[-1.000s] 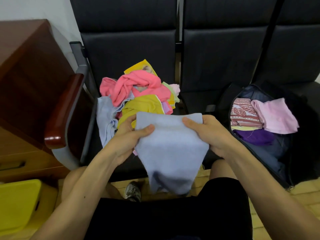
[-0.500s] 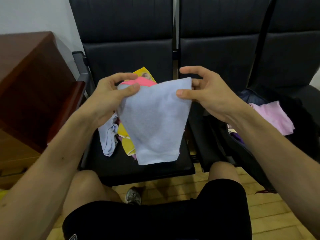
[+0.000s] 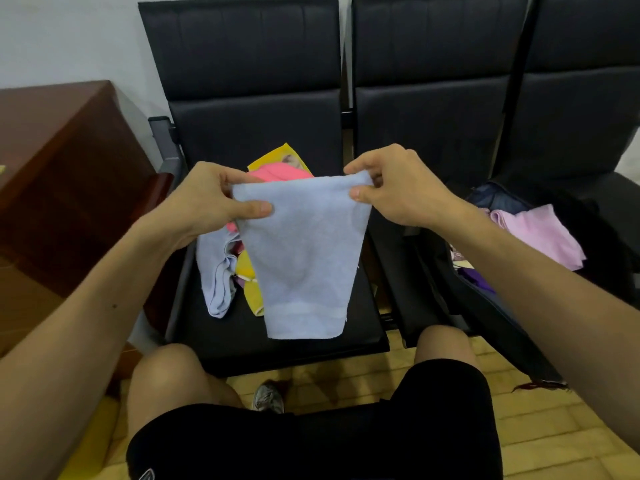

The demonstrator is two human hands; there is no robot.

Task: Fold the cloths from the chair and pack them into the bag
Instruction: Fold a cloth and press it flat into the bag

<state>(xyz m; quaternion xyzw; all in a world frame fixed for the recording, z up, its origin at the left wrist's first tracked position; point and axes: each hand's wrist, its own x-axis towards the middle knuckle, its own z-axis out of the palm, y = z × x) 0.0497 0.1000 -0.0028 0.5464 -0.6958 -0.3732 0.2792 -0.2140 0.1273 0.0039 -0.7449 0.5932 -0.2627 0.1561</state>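
The left hand [image 3: 211, 199] pinches the top left corner of a pale blue cloth [image 3: 304, 251], thumb in front and fingers behind; the right hand [image 3: 394, 188] pinches the top right corner the same way. The cloth hangs free between them, in the air above the chair [image 3: 277, 344], its lower edge narrower than the top and a hem band running across near the bottom.

To fold it well, I judge the top edge should be pulled taut and level so the sides hang square, then the two corners brought together edge to edge. A smooth, flat fold will stack better.

The pile of loose cloths [image 3: 239, 268] waits on the seat behind. The open bag [image 3: 485, 306] sits on the next seat to the right, a folded pink cloth [image 3: 540, 233] already inside.
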